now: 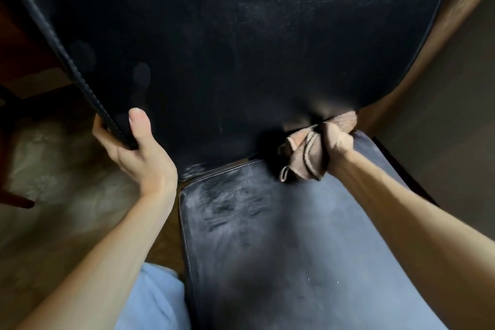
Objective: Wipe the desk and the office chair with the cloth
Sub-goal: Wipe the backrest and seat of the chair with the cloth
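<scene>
Gripping tight: right hand (334, 139) is fisted around the bunched brown fabric cloth (302, 161), fingers fully curled. Cloth tails and a small hanging loop spill out to the left. Cloth is jammed into the crease where the black leather backrest of the office chair (241, 35) meets the black padded leather seat (294, 236), at the right end of that crease. Left hand (136, 150) clamps the backrest's stitched left edge, thumb on the front face and fingers wrapped behind, bracing it.

Step in hand, by my read: wiping the backrest-seat gap. To do it well, keep the left-hand brace so the back doesn't swing. Run the cloth leftward along the whole crease, pressing in, not dabbing one corner.

Seat shows pale dusty smears, heaviest near its rear-left corner. Lower backrest has a grey patch just above that corner. Both likely need passes. Refold the cloth into a flatter pad for those broad faces; a fist-bunch covers little.

Light-blue trouser leg (152, 300) at bottom, wood-tone floor (53, 222) around. Desk: cannot tell if in view; the dark reddish furniture (16, 35) at far left is unclear.
</scene>
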`<state>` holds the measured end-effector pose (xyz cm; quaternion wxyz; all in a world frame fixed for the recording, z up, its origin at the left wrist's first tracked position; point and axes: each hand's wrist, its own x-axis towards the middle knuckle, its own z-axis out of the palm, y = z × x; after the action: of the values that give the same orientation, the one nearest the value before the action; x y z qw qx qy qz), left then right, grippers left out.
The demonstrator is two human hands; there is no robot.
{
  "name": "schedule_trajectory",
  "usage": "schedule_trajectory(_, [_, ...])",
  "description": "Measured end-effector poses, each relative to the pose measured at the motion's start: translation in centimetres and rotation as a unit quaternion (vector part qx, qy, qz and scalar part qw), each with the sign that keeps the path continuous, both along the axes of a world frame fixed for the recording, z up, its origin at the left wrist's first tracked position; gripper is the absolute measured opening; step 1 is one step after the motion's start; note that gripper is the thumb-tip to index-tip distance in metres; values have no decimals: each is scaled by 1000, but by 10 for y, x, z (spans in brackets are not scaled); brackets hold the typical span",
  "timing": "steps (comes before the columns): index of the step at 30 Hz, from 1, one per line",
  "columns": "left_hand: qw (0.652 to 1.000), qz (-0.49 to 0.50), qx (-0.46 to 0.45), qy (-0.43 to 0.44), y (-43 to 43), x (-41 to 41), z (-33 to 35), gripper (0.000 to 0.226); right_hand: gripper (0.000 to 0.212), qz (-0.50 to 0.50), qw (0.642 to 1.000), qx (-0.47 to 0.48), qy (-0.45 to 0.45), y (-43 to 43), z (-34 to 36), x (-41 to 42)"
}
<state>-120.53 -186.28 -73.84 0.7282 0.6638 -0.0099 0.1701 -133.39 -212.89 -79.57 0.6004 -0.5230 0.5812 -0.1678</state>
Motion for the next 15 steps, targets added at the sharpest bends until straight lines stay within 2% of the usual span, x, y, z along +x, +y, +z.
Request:
schedule_trajectory(3, [999,11,32,0,0,-2,2,80,51,-10,999,39,-17,56,-3,17])
schedule_trajectory(9, [999,6,54,-3,2,-5,8,86,45,48,986,151,-49,154,2,60])
schedule_trajectory(13, [998,-6,59,-6,2,-2,8,88,74,50,980,182,-68,186,10,66])
schedule_trajectory(15, [998,-10,58,-10,3,-2,7,92,76,61,977,192,-64,202,11,68])
